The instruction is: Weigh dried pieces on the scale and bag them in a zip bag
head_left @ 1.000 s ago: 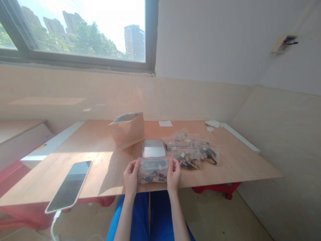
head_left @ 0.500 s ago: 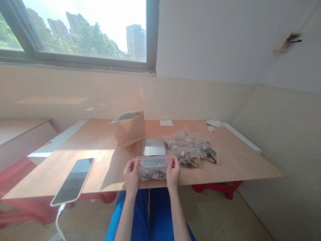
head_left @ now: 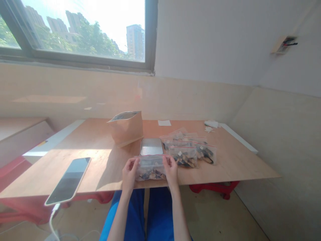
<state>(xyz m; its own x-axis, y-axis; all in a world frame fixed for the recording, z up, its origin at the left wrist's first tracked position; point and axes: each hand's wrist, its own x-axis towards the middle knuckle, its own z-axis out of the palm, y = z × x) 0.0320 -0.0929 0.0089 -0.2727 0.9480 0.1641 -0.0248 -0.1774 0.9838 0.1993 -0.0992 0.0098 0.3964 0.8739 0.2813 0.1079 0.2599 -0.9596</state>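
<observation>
A clear zip-lock bag (head_left: 151,169) with a red seal line and dark and tan pieces inside stands near the table's front edge. My left hand (head_left: 129,170) pinches its upper left corner. At the upper right corner, my right hand (head_left: 171,169) grips the seal between thumb and fingers. Just behind the bag lies a flat scale with a silver top (head_left: 151,146). To the right, several similar filled zip-lock bags (head_left: 185,157) are piled together. An open brown paper pouch (head_left: 127,130) stands behind and to the left of the scale.
A phone (head_left: 69,180) with a white charging cable (head_left: 52,221) lies at the table's left front edge. At the back are a white paper slip (head_left: 164,123) and some crumpled white items (head_left: 211,125). Red stools (head_left: 213,189) stand under the table (head_left: 240,165).
My right hand has slid slightly inward along the bag's seal line, while the left hand keeps its hold. The whole view has shifted a little, so things sit slightly further left.
</observation>
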